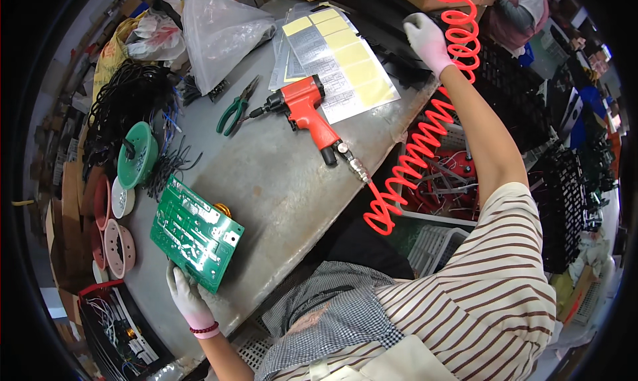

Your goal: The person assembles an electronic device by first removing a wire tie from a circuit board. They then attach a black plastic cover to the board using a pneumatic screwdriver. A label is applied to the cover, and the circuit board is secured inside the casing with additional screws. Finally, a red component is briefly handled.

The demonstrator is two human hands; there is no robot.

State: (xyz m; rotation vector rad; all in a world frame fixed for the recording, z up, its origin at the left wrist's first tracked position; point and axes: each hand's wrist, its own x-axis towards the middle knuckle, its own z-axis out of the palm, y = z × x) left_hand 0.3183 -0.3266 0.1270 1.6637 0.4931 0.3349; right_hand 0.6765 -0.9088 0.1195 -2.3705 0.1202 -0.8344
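My left hand (189, 297), in a white and pink glove with a dark red bead bracelet at the wrist, grips the lower edge of a green circuit board (194, 238). The board is tilted with its soldered side up; an orange-yellow coil (223, 210) peeks out behind it. Farther off, my right hand (427, 43), gloved the same way, reaches over the black panels (392, 54) at the far table edge. Its fingers are curled, and whatever they hold is hidden. A red pneumatic screwdriver (308, 112) lies mid-table, beside green-handled pliers (234, 110).
Red coiled air hose (425, 138) runs along the right table edge. Label sheets (352, 62) and a plastic bag (219, 32) lie at the back. Black cables (126, 102), a green bowl (137, 156) and pink baskets (119, 249) line the left. A crate of red parts (445, 181) stands right.
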